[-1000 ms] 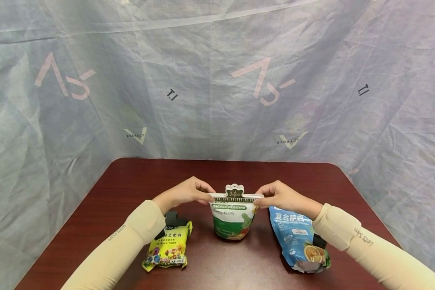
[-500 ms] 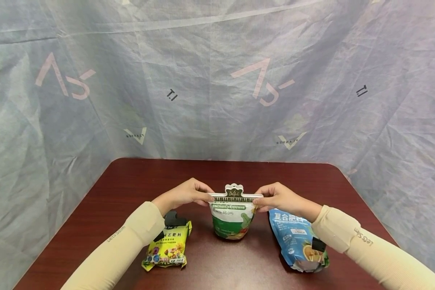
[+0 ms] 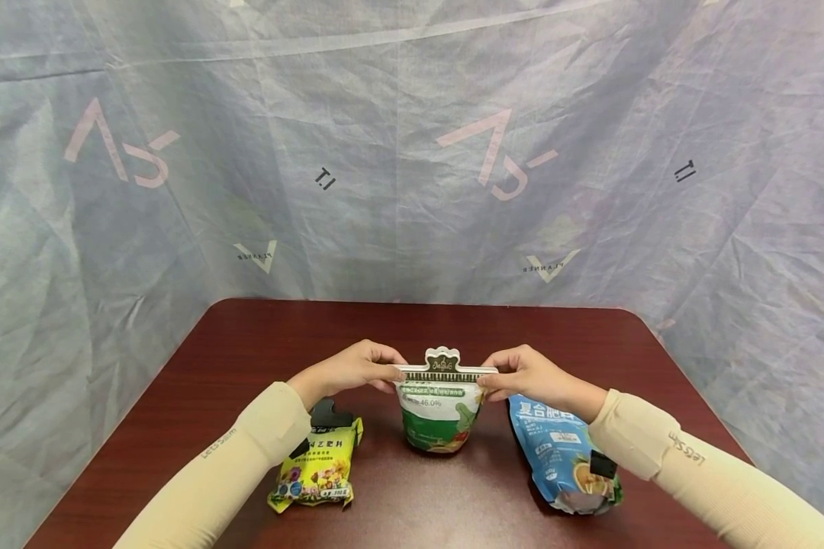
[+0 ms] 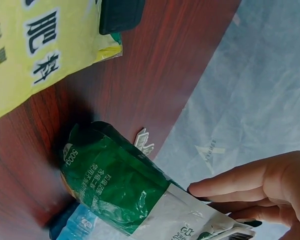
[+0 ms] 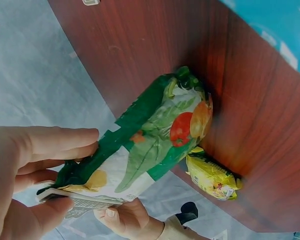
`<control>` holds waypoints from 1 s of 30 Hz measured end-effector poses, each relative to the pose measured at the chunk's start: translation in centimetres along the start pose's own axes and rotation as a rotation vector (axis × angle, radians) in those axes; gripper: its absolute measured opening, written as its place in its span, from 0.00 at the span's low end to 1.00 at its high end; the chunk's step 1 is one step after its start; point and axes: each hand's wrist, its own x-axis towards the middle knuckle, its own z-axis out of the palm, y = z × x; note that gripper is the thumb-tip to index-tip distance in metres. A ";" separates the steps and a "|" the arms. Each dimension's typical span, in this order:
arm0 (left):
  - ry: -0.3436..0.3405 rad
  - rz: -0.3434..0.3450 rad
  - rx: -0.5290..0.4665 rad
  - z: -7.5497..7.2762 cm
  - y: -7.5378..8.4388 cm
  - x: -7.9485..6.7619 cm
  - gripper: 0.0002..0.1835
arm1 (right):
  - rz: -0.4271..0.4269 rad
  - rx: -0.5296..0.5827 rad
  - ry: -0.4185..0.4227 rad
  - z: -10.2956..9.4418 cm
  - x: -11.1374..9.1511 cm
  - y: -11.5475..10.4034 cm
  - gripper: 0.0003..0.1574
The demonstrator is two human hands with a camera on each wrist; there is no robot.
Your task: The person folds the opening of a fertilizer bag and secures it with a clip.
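Note:
A green and white fertilizer bag (image 3: 434,427) stands upright at the middle of the table. Across its top lies a long white clip (image 3: 443,367) with a piano-key pattern and a scalloped tab. My left hand (image 3: 357,370) pinches the left end of the clip and bag top, thumb in front. At the other end, my right hand (image 3: 537,377) pinches clip and bag top the same way. In the right wrist view, vegetables show on the bag's side (image 5: 165,130), and the thumb presses the clip's end. The fingertips behind the bag are partly hidden.
A yellow fertilizer bag (image 3: 319,461) with a black clip (image 3: 331,414) lies left, by the left forearm. A blue bag (image 3: 556,457) with a black clip (image 3: 602,463) lies right, partly under the right arm. Behind the upright bag, another pale clip (image 4: 143,141) lies on the table (image 3: 281,324).
Both hands keep their pinch on the clip and bag top, and the bag stays standing. Only a very slight shift of the hands and view is visible.

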 end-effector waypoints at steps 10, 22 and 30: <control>-0.009 0.029 -0.001 0.0 0.1 0.0 0.11 | -0.005 -0.007 0.021 0.1 0.3 0.1 0.13; -0.015 0.023 -0.068 -0.2 -0.6 0.1 0.12 | 0.031 0.091 0.031 0.2 0.9 0.3 0.14; -0.046 -0.005 -0.096 -0.4 -0.7 0.0 0.11 | 0.060 0.176 0.005 0.5 1.0 0.3 0.14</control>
